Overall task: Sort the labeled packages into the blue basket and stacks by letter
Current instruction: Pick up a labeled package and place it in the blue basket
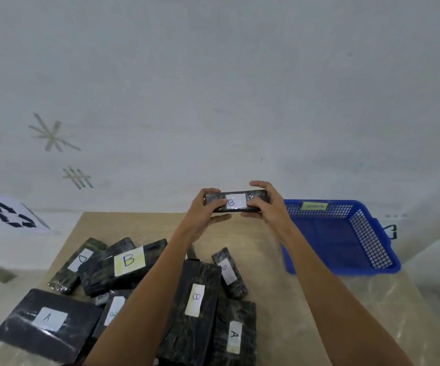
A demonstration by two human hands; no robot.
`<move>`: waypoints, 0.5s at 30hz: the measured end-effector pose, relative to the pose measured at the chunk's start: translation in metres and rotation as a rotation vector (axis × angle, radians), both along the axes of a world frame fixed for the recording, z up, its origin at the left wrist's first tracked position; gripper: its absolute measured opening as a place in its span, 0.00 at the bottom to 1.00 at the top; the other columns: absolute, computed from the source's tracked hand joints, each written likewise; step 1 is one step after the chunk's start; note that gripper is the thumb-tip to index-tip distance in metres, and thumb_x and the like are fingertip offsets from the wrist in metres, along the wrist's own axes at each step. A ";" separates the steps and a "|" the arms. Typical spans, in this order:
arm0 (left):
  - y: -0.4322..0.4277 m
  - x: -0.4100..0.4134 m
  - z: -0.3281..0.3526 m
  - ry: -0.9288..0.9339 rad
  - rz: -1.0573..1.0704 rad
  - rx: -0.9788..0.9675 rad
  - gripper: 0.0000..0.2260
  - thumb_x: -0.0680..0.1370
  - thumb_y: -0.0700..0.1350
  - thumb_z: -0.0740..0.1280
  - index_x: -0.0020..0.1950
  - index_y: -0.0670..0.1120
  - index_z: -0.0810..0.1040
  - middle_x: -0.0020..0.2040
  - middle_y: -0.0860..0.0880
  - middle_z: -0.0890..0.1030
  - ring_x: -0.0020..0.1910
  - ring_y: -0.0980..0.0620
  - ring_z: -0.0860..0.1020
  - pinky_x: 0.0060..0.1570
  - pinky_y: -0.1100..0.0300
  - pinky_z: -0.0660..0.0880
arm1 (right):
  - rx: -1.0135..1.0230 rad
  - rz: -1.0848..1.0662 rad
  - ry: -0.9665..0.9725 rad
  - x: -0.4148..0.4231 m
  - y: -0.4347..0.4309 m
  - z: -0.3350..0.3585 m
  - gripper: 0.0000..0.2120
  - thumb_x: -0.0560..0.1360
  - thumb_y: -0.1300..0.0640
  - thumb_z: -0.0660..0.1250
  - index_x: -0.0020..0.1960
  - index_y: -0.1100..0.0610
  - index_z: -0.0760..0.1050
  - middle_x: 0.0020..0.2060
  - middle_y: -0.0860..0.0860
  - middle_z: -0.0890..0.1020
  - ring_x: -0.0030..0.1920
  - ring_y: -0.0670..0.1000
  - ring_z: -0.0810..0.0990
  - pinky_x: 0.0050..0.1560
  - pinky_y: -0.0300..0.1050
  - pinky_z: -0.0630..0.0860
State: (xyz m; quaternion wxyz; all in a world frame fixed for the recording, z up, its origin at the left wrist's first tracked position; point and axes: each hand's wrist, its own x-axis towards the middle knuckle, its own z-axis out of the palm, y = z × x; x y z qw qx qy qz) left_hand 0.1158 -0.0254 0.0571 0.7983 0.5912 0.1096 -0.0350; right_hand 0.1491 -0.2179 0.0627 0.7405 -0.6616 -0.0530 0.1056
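A small black package with a white label marked B [236,201] is held up above the far edge of the table. My left hand [205,210] grips its left end and my right hand [265,204] grips its right end, thumbs on top. The blue basket [369,235] stands on the table just to the right of my hands, with nothing visible inside. A pile of black wrapped packages lies at the near left: one marked D [77,262], a yellow-labelled B [129,261], a long B [195,299], a small B [229,270] and two marked A [48,317], [234,336].
The wooden table [279,260] ends just beyond my hands, with a pale wall behind it. A white sheet with a black recycling sign [12,215] lies at the far left. Tape marks [51,134] stick to the wall.
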 end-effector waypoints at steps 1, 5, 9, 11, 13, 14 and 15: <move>0.002 -0.001 0.003 -0.012 0.001 0.012 0.12 0.78 0.33 0.70 0.58 0.43 0.73 0.54 0.40 0.79 0.46 0.47 0.83 0.45 0.51 0.83 | -0.027 0.016 -0.011 -0.001 0.000 0.001 0.17 0.76 0.70 0.68 0.61 0.54 0.77 0.55 0.59 0.78 0.52 0.58 0.83 0.46 0.56 0.85; 0.007 -0.003 0.010 -0.097 0.031 0.123 0.14 0.76 0.30 0.71 0.58 0.41 0.73 0.51 0.40 0.79 0.44 0.49 0.84 0.46 0.51 0.84 | -0.087 0.090 -0.034 -0.003 -0.002 0.007 0.14 0.77 0.69 0.68 0.60 0.58 0.76 0.58 0.59 0.78 0.52 0.55 0.82 0.38 0.52 0.85; 0.005 -0.005 0.011 -0.130 0.060 0.140 0.16 0.75 0.29 0.72 0.57 0.41 0.73 0.51 0.39 0.79 0.45 0.48 0.84 0.47 0.52 0.84 | -0.044 0.017 -0.062 -0.005 0.002 0.011 0.13 0.76 0.70 0.69 0.59 0.61 0.76 0.53 0.58 0.78 0.48 0.53 0.83 0.43 0.52 0.85; 0.002 -0.006 0.012 -0.148 0.058 0.151 0.16 0.74 0.30 0.73 0.58 0.41 0.73 0.52 0.38 0.80 0.46 0.46 0.84 0.47 0.52 0.84 | -0.045 -0.013 -0.078 -0.004 0.003 0.012 0.12 0.75 0.71 0.69 0.58 0.62 0.77 0.50 0.57 0.78 0.45 0.51 0.83 0.44 0.52 0.85; -0.001 -0.007 0.014 -0.155 0.064 0.164 0.16 0.74 0.30 0.73 0.58 0.40 0.73 0.52 0.37 0.80 0.46 0.45 0.84 0.47 0.52 0.84 | -0.043 -0.022 -0.085 -0.004 0.002 0.013 0.13 0.75 0.70 0.70 0.57 0.62 0.77 0.49 0.56 0.79 0.44 0.50 0.83 0.43 0.50 0.85; -0.002 -0.007 0.015 -0.155 0.070 0.168 0.16 0.74 0.30 0.73 0.58 0.40 0.73 0.52 0.37 0.80 0.46 0.45 0.84 0.47 0.52 0.84 | -0.045 -0.026 -0.087 -0.005 0.001 0.014 0.13 0.74 0.70 0.71 0.57 0.62 0.77 0.49 0.55 0.79 0.44 0.50 0.83 0.43 0.50 0.85; -0.004 -0.007 0.016 -0.157 0.076 0.175 0.16 0.74 0.30 0.73 0.58 0.39 0.74 0.51 0.37 0.80 0.45 0.45 0.84 0.47 0.51 0.84 | -0.046 -0.033 -0.089 -0.005 0.001 0.015 0.13 0.74 0.71 0.71 0.57 0.62 0.77 0.49 0.55 0.79 0.44 0.50 0.83 0.42 0.49 0.84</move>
